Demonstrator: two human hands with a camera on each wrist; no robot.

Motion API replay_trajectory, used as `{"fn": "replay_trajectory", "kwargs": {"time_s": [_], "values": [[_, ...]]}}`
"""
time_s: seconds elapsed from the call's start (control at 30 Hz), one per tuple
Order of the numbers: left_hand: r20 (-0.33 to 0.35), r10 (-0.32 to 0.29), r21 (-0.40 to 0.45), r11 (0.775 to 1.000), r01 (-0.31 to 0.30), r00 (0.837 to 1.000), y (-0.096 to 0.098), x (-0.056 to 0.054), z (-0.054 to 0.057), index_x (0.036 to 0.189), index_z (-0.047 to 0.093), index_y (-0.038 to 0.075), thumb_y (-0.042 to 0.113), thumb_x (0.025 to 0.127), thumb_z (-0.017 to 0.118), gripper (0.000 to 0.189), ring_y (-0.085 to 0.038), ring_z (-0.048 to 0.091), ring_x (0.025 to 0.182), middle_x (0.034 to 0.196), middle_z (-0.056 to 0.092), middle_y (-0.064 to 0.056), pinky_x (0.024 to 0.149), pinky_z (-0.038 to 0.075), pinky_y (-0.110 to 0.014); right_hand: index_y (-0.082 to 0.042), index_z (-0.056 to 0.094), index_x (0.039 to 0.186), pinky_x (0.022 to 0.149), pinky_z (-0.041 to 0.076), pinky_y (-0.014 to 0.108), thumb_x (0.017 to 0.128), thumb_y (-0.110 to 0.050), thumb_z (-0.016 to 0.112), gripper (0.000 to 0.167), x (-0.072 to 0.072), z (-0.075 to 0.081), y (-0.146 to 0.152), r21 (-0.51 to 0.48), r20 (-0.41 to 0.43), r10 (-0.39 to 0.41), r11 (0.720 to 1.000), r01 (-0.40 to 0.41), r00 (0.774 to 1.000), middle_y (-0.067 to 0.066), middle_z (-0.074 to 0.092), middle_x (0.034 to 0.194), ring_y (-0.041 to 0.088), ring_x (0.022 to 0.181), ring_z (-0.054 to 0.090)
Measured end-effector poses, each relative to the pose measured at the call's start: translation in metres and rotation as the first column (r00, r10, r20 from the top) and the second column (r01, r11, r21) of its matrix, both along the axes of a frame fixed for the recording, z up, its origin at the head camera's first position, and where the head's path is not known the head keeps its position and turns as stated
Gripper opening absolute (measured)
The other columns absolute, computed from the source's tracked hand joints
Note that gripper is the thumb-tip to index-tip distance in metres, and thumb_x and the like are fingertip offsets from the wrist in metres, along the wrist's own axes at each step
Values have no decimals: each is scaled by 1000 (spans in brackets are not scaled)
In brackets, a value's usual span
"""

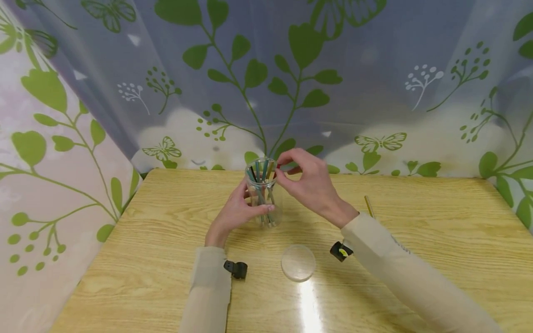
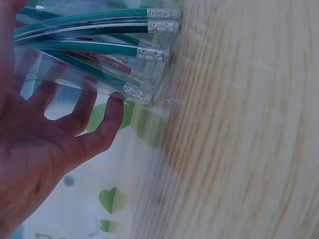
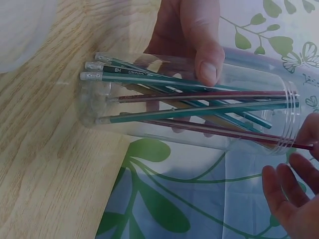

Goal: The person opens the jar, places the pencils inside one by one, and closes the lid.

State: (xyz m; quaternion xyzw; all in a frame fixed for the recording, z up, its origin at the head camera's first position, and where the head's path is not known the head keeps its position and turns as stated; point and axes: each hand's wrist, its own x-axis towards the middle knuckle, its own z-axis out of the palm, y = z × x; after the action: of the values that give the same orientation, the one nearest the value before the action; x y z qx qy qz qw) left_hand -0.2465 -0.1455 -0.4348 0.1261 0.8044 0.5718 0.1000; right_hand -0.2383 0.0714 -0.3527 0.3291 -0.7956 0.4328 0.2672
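A clear cylindrical jar (image 1: 267,185) stands near the back of the table, holding several pencils. Teal pencils (image 3: 164,113) lean inside, eraser ends down, among dark, brown and red ones. My left hand (image 1: 237,210) grips the jar from the left, thumb across its near side and fingers behind. At the jar's mouth, my right hand (image 1: 310,182) pinches the upper end of a red pencil (image 3: 239,134). Most of that pencil is within the jar, its tip past the rim. In the left wrist view, curled fingers of the left hand (image 2: 50,134) lie along the jar wall.
A round clear lid (image 1: 298,263) lies on the wooden table (image 1: 145,259) in front of the jar. One gold-coloured pencil (image 1: 369,206) lies to the right, partly hidden by the right forearm. A leaf-patterned curtain (image 1: 366,92) hangs behind the table.
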Motion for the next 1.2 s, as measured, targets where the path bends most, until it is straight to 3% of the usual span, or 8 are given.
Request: {"fn": "replay_trajectory", "kwargs": {"time_s": [0.43,0.93,1.2], "values": [[-2,0,-6,1000,0,1000,1,0,2,150,34,52,32,84,86,86,-31,51,136,147,49,4,98,53,-52,-2,70,94,69,61,31,88,2,66,8,3,1,-2,101,-51,-34,994,39,998,11,67,94,24,82,69],[0,3,3,1000,-3,1000,2,1,2,151,37,45,29,84,86,84,-33,52,137,148,50,2,100,52,-54,-2,70,95,68,62,29,88,-1,63,10,6,0,-1,117,-6,-37,992,37,999,12,67,96,24,84,69],[9,5,10,1000,-5,1000,1,2,1,148,39,46,30,84,85,80,-32,53,135,145,51,3,98,54,-52,-6,68,87,68,61,26,88,-2,65,6,9,2,-2,128,-18,-27,991,29,999,7,66,94,19,83,68]]}}
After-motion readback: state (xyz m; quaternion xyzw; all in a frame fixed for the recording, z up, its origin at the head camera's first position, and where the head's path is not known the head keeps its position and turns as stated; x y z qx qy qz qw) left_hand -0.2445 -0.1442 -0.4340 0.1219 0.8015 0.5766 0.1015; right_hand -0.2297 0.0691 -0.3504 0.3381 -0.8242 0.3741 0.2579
